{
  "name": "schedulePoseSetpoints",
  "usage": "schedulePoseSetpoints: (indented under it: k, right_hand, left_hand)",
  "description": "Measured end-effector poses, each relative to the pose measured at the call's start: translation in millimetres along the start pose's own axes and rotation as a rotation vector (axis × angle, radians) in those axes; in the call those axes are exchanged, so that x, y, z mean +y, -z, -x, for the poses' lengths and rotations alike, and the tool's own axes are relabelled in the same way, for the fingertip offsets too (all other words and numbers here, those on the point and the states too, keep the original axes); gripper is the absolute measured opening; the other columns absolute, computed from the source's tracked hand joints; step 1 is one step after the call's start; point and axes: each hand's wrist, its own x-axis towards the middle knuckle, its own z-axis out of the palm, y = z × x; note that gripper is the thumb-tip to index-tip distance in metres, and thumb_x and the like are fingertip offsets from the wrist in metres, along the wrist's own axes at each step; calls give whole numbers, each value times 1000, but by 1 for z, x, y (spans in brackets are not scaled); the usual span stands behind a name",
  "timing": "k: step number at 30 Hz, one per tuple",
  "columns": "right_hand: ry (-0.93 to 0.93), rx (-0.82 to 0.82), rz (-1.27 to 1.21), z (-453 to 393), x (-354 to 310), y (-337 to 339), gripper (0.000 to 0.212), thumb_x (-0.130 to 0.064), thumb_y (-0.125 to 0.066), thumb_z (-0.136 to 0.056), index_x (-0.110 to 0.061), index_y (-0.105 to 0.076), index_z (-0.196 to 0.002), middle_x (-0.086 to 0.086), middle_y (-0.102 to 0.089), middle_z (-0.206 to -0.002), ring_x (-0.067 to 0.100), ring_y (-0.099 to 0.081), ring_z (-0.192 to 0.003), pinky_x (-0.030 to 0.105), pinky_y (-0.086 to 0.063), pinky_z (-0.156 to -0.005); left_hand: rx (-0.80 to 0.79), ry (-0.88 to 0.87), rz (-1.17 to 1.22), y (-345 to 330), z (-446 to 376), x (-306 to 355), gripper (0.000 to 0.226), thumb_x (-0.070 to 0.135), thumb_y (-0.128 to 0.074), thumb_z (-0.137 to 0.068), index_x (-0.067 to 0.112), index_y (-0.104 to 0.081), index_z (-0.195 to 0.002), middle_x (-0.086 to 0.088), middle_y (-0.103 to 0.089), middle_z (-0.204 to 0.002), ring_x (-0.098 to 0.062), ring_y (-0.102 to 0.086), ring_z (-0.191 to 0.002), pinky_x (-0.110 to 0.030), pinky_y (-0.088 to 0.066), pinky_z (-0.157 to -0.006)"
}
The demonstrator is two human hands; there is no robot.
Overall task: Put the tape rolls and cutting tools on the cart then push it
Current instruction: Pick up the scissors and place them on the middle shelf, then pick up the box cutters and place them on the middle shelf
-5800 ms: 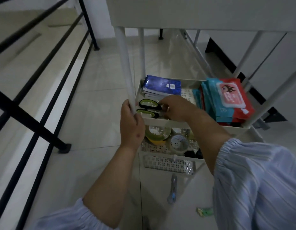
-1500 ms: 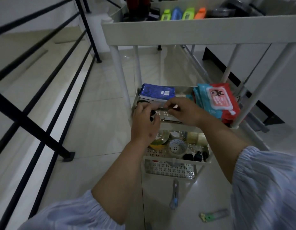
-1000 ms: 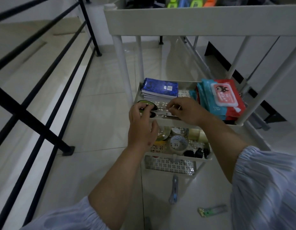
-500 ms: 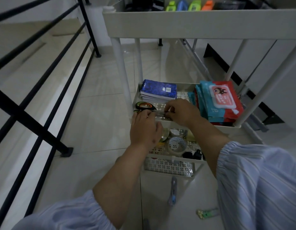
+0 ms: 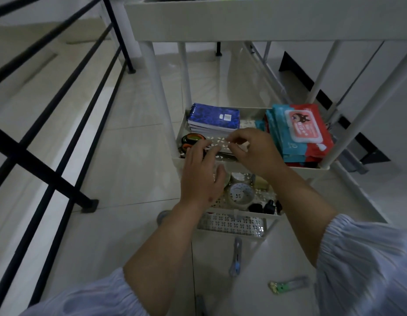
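Note:
The white three-tier cart (image 5: 243, 164) stands in front of me. Two pairs of scissors (image 5: 191, 140) with green and orange handles lie at the left of its middle tray. My left hand (image 5: 201, 176) reaches over the tray's front rim, its straight fingers touching the scissors near the handles. My right hand (image 5: 255, 153) is beside it, fingers curled and pinching the scissors' blade end. Tape rolls (image 5: 240, 195) sit in the lower tray. A blue utility knife (image 5: 236, 256) and a green one (image 5: 289, 286) lie on the floor.
Blue notebooks (image 5: 215, 119) and wet-wipe packs (image 5: 300, 133) fill the rest of the middle tray. A black railing (image 5: 61, 124) runs along the left. The cart's top tray (image 5: 243, 21) hangs over the far side. Small black bottles (image 5: 264, 207) stand in the lower tray.
Both hands stayed over the middle tray, shifting the scissors slightly. Earlier my left hand gripped the cart's post; it now touches the scissors.

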Motion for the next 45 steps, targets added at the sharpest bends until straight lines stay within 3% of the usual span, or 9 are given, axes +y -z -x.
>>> schedulePoseSetpoints:
  k: [4, 12, 20, 25, 30, 33, 37, 42, 45]
  right_hand:
    - [-64, 49, -334, 29, 5, 12, 11, -5, -64, -81, -10, -67, -90, 0, -65, -81, -3, -59, -72, 5, -44, -65]
    - [-201, 103, -687, 108, 41, 25, 19, -4, -65, -74, -20, -66, -84, -8, -68, -78, 9, -63, -75, 22, -54, -73]
    - [-612, 169, -613, 236, 154, -43, 18, -1, -67, -77, -18, -68, -82, 3, -70, -85, 19, -64, -77, 27, -54, -71]
    - [-955, 179, -452, 322, 243, -99, 16, 2, -64, -78, -8, -66, -90, 3, -66, -88, 3, -63, -71, 18, -53, -67]
    - [-1213, 159, -376, 381, 296, -148, 35, 0, -66, -75, -5, -58, -109, 5, -57, -103, 21, -58, -93, 34, -49, -84]
    - [-1251, 236, -364, 402, 310, -173, 30, 0, -70, -69, -9, -59, -95, 4, -61, -90, 21, -61, -84, 17, -49, -71]
    - [-1313, 414, -389, 405, 318, -193, 46, 2, -69, -71, 4, -47, -111, 16, -61, -101, 23, -59, -88, 0, -41, -55]
    - [-1456, 358, -509, 400, 319, -199, 63, 1, -65, -75, -1, -34, -130, 12, -60, -103, 26, -60, -95, 41, -51, -91]
    - [-1455, 258, -613, 397, 317, -197, 48, 5, -63, -75, -1, -46, -120, 20, -63, -98, 35, -62, -94, 48, -51, -88]
  left_hand:
    - [20, -72, -5, -26, 8, 3, 44, 18, -45, -77, 5, -54, -118, -19, -51, -124, -32, -43, -121, -56, -38, -100]
    - [67, -136, 38, -114, 77, 2, 61, 17, -43, -80, 10, -26, -139, -14, -15, -149, -34, -7, -141, -53, -19, -115]
    - [-441, 77, 138, -225, 167, -17, 58, 28, -31, -77, 16, -41, -132, -13, -27, -150, -27, -17, -142, -46, -28, -113]
    - [-696, 185, 104, -307, 222, -42, 56, 19, -40, -82, 11, -35, -137, -9, -22, -152, -22, -17, -142, -39, -23, -116]
    - [-871, 268, 111, -358, 262, -62, 57, 15, -46, -90, 6, -24, -142, -11, -13, -155, -21, -11, -144, -27, -15, -115]
    - [-989, 290, 119, -378, 280, -70, 62, 15, -46, -91, 4, -15, -144, -11, -8, -156, -20, -7, -145, -24, -7, -115]
    - [-1035, 347, 150, -392, 287, -70, 62, 13, -51, -89, 4, -21, -142, -12, -23, -152, -25, -22, -140, -24, -16, -112]
    - [-1011, 448, 93, -399, 284, -64, 77, 54, -32, -72, 14, -33, -138, -12, -44, -136, -33, -41, -122, -33, -28, -103]
    - [-978, 513, 100, -393, 285, -68, 65, 48, -39, -76, 17, -41, -134, -13, -50, -129, -34, -47, -117, -33, -32, -99]
